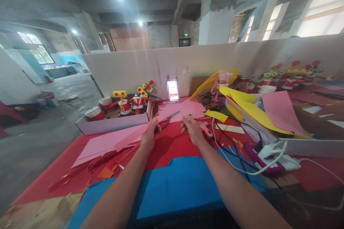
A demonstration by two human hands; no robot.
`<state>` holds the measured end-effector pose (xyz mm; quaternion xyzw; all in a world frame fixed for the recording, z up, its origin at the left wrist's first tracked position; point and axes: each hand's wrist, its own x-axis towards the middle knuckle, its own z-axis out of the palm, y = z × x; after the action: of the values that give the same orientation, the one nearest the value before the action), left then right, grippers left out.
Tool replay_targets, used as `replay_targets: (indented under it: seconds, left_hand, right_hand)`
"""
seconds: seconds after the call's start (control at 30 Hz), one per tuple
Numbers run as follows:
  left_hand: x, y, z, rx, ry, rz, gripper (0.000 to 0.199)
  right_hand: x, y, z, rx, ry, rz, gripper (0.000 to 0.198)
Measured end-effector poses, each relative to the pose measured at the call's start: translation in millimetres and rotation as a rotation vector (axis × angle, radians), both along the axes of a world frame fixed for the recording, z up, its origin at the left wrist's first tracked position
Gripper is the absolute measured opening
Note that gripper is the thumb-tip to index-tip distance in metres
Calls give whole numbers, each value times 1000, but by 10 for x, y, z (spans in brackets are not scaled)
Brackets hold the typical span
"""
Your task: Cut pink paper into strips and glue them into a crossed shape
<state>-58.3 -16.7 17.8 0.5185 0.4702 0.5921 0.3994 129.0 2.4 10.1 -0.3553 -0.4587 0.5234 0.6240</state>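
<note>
The metal scissors with red loop handles (pixel 170 117) lie between the two hands, at the border of the red sheet (pixel 172 143) and the pale pink paper sheets (pixel 182 108). Their long axis runs aslant: handles toward the person and to the left, pointed blades away and to the right. The left hand (pixel 149 135) is clearly the nearer one, just beside the handles; its fingers are bent inward, but I cannot tell whether they are clamped on the loops or only next to them.

The right hand (pixel 192 128) is to the right of the scissors, apart from them and a little nearer the person than the tips. Its fingers are curled, with no thing visible in them; whether the fingertips meet I cannot tell. Farther right of the scissors, just past that hand, the pink plastic glue gun (pixel 206 130) lies on the bench (pixel 34 189). The large blue sheet (pixel 177 189) spreads on the scissors' near side.
</note>
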Motion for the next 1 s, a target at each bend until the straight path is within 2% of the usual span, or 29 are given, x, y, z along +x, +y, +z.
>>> replay_targets:
  seconds: [0.03, 0.1, 0.23, 0.4, 0.63, 0.77, 0.87, 1.0]
  left_hand:
    - [28, -17, -1, -10, -8, -29, 46]
    - [95, -57, -6, -54, 29, -85, 48]
    - [190, -110, -14, -88, 117, -185, 55]
    - [243, -132, 17, -17, 113, -268, 60]
    - [280, -179, 14, 36, 86, -212, 60]
    - [240, -153, 5, 23, 53, -210, 60]
    - [142, -91, 35, -26, -66, -253, 69]
    - [64, -41, 68, -168, -163, -333, 72]
  right_hand:
    - [-92, -55, -3, 1, -47, 110, 49]
    - [-263, -151, -14, 40, -108, 224, 48]
    - [-360, -183, -36, 20, -148, 119, 50]
    - [-137, -30, -35, 51, -28, -54, 48]
    - [57, 98, -29, 69, 133, -261, 49]
    - [158, 141, -35, 48, 178, -301, 48]
    - [251, 174, -23, 5, 258, -322, 49]
    - [224, 155, -4, -11, 144, -157, 50]
